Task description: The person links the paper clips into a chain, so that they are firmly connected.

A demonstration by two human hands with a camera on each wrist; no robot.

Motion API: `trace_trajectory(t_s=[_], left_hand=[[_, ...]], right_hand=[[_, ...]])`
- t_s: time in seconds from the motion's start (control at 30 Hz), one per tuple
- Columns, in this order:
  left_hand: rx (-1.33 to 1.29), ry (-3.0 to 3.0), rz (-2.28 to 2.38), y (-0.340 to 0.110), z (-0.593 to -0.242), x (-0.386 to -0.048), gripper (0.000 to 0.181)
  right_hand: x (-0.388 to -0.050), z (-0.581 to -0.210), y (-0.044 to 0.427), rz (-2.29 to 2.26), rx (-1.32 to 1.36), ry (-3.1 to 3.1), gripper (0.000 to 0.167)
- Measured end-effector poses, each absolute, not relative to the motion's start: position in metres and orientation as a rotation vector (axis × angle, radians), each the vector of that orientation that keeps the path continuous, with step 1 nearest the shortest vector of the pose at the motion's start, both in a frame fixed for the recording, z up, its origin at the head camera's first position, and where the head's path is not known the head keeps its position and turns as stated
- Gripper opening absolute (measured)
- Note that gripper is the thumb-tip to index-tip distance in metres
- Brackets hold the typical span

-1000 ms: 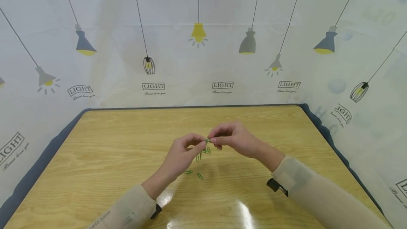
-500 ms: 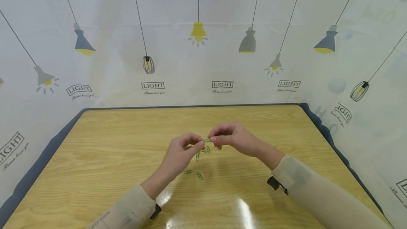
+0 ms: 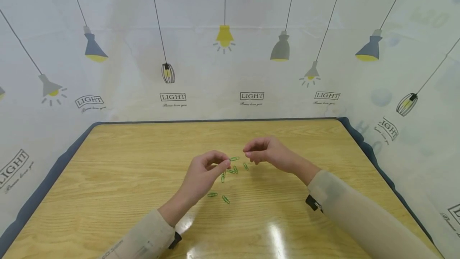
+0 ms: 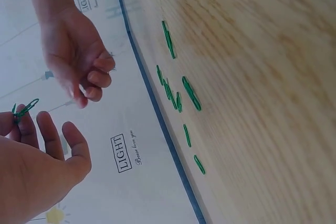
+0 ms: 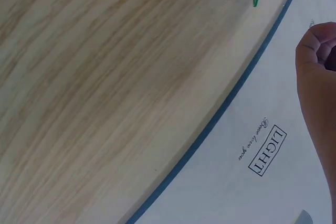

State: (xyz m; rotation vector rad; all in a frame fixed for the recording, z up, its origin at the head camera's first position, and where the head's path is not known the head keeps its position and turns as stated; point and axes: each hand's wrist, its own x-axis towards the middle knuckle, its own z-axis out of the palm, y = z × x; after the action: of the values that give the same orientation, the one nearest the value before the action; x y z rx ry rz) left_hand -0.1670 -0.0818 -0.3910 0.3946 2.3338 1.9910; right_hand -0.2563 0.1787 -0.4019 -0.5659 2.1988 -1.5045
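My left hand (image 3: 203, 175) pinches a green paper clip (image 3: 234, 158) between thumb and fingers, above the table. In the left wrist view that clip (image 4: 26, 108) juts out past the fingertips, with another bit of green beside it; whether two clips are linked there, I cannot tell. Just to the right, my right hand (image 3: 274, 155) hovers apart from the clip, its fingers loosely bent and nothing seen between them. Below the hands lie several loose green paper clips; one paper clip (image 3: 246, 166) is under the right fingertips, and another paper clip (image 3: 225, 199) is nearer me.
The wooden table (image 3: 125, 163) has a dark blue edge along its back and sides. Behind it hangs a pale wall covering (image 3: 201, 63) printed with lamps and the word LIGHT. Straps with black devices sit under both sleeves.
My right hand has released the clip and drawn back slightly to the right. The left hand keeps its hold, almost unmoved. A paper clip under the right fingers has come into sight.
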Motion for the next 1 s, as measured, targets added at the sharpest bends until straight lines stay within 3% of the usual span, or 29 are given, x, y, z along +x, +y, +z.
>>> trace_trajectory(t_s=[0.13,0.6,1.0], left_hand=[[0.393,2.339,1.983,-0.082,-0.39,-0.166,0.013],[0.433,2.274,2.01,-0.082,-0.393,-0.167,0.013],[0.419,2.247,2.031,-0.08,-0.397,-0.166,0.013]], right_hand=[[-0.26,-0.408,0.179,-1.433,-0.552,2.235,0.036],[-0.273,-0.431,0.186,-1.232,-0.553,2.297,0.029],[-0.281,-0.44,0.184,-1.153,-0.509,2.316,0.035]])
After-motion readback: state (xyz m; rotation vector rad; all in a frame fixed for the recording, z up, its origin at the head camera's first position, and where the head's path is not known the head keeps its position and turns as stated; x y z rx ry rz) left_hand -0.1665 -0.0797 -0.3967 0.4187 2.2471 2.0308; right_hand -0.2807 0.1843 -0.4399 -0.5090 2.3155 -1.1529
